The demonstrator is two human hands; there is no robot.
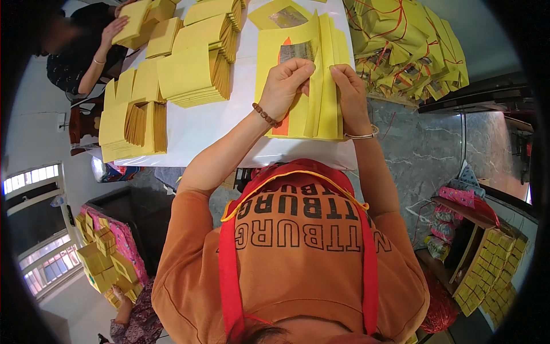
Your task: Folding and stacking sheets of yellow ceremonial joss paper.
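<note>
A stack of yellow paper sheets (332, 123) lies near the front right edge of the white-covered table, in front of me. Thumb and fingers of my left hand (286, 89) pinch a raised, folded yellow sheet (314, 46) by its edge. My right hand (350, 94) is closed on the paper just to the right of that fold, its fingertips a small gap from the left ones. Left of the fold, an orange-red strip and a dark grey rectangle (297, 53) show on the yellow paper. My left hand partly covers them.
Fanned yellow paper bundles (186, 71) fill the table's left side, where another person's hand (114, 30) holds a yellow block. Red-tied yellow bundles (407, 46) are heaped at the right. A second person's hand (118, 295) reaches yellow stacks at lower left. Packed yellow bundles (487, 266) stand lower right.
</note>
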